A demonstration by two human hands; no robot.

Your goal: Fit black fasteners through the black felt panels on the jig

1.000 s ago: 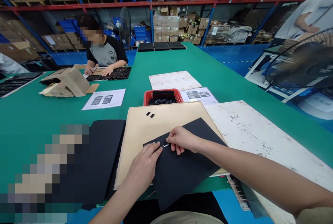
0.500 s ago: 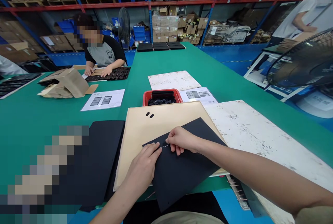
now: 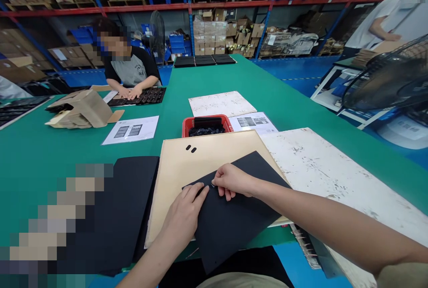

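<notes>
The thin black foam-like sheet point(image 3: 234, 216) lies skewed across the near end of a tan rectangular board point(image 3: 187, 163), one corner hanging past the desk edge toward me. I judge it light, limp and slightly grippy: it drapes flat with no curl, so it should bend rather than crack, and a pull at one corner would likely drag the whole piece.

My left hand point(image 3: 183, 216) rests flat on the sheet's left part, fingers extended and pressing it down, not closed on anything. My right hand point(image 3: 232, 181) has thumb and forefinger pinched together at a very small piece on the sheet's upper edge; the piece is too small to identify. The two sets of fingertips are just beside each other.

Best hold, in my judgement: palm flat on the body of the sheet, fine pinch only at the edge.

Two small black oval pieces point(image 3: 191, 149) sit on the bare board, well apart from the hands. Beyond the board stands a red plastic basket point(image 3: 207, 121) of dark parts. A stack of black sheets point(image 3: 130, 199) lies to the left, a white scuffed board point(image 3: 321, 172) to the right, all on the green desk point(image 3: 284, 105). Another person point(image 3: 132, 67) works at the far left.
</notes>
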